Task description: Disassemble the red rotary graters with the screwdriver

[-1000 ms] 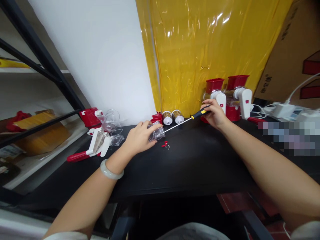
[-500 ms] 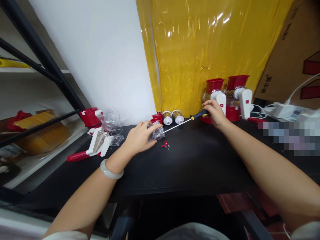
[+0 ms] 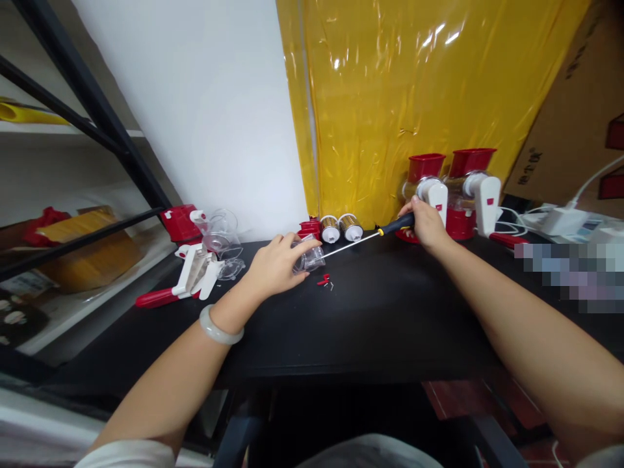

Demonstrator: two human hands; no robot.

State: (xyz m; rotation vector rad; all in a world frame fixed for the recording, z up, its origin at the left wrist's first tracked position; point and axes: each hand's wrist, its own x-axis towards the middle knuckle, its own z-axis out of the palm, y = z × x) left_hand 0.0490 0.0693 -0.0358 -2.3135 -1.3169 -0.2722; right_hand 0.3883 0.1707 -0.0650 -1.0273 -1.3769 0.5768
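My left hand is closed round a clear plastic part on the black table. In my right hand is a screwdriver with a dark blue and yellow handle. Its long shaft slants down to the left, and the tip meets the clear part. Just in front of that part lie a small red piece and tiny screws. Red parts and two drum graters stand behind it.
Two red and white rotary graters stand at the back right, near white cables and a charger. Another grater's parts lie at the left, beside a black-framed shelf.
The view has shifted slightly, moving most things a little to the right. My right hand's fingers have changed their hold on the screwdriver handle. The left hand keeps its grip.
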